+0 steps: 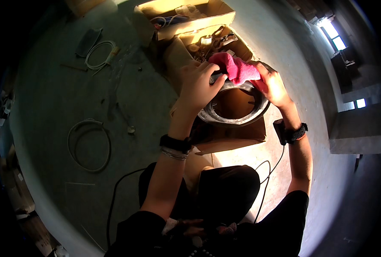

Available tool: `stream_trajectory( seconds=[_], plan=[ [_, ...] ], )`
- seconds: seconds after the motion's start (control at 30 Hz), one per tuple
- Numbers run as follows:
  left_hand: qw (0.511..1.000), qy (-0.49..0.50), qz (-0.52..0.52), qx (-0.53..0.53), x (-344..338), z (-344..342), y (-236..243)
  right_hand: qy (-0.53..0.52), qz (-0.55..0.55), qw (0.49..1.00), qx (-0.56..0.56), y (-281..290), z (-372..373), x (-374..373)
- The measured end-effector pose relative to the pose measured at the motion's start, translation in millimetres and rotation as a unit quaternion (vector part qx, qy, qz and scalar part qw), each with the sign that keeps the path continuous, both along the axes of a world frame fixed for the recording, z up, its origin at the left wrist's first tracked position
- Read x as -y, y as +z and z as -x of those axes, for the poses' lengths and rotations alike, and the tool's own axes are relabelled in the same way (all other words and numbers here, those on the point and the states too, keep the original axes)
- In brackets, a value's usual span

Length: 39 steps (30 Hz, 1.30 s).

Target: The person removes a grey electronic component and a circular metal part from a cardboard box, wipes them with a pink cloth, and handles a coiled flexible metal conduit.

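A round ring-shaped housing [231, 121], with a pale, smudged rim and a hollow middle, rests over a cardboard box [242, 135] in front of me. My left hand [201, 85] is at its upper left, fingers curled over the rim; exactly what the fingertips touch is partly hidden. My right hand [271, 85] grips a bunched pink cloth [237, 70] against the ring's upper right edge. The cloth covers the back part of the rim. Both my wrists wear black bands; the right one carries a dark cabled device [279, 130].
Open cardboard boxes [214, 19] with assorted small parts stand beyond the ring. On the floor to the left lie coiled hoses [89, 169], a pale cable loop [98, 66] and a dark flat object [87, 40]. Black cables run beside my legs. Stacked cartons [17, 192] line the far left.
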<state>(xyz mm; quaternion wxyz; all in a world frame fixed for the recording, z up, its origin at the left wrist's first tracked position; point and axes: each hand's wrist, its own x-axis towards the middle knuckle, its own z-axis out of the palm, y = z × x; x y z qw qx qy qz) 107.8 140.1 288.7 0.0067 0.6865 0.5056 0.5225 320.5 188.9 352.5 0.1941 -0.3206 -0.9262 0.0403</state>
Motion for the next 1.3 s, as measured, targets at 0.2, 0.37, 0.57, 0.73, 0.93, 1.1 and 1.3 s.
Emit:
stream_trajectory(
  seconds=[0.2, 0.37, 0.57, 0.73, 0.93, 1.1, 1.3],
  plan=[
    [1.000, -0.021, 0.014, 0.015, -8.5, -10.1, -9.3, -0.012, 0.036, 0.999, 0.006, 2.8, 2.6, 7.8],
    [1.000, -0.025, 0.009, 0.015, -10.8, -11.0, -9.1, -0.050, 0.192, 0.975, -0.101, -2.7, -1.7, 5.4],
    [0.999, -0.020, 0.008, 0.042, -11.1, -18.2, -12.6, -0.087, 0.244, 0.918, -0.300, -11.5, -38.5, -13.8],
    [0.994, -0.020, -0.019, 0.105, -12.5, -8.6, -13.0, -0.120, 0.213, 0.903, -0.352, 5.6, -45.0, -9.1],
    [0.984, 0.022, -0.007, 0.174, -14.2, -6.0, -8.4, -0.121, 0.239, 0.930, -0.250, -7.0, -63.5, -11.8],
    [0.987, 0.016, -0.012, 0.161, -14.9, -11.2, -6.7, -0.135, 0.258, 0.935, -0.202, -3.0, -32.1, 0.0],
    [0.986, 0.010, -0.004, 0.169, -10.8, -15.2, -4.3, -0.135, 0.272, 0.925, -0.228, -2.4, -18.8, -1.3]
  ],
)
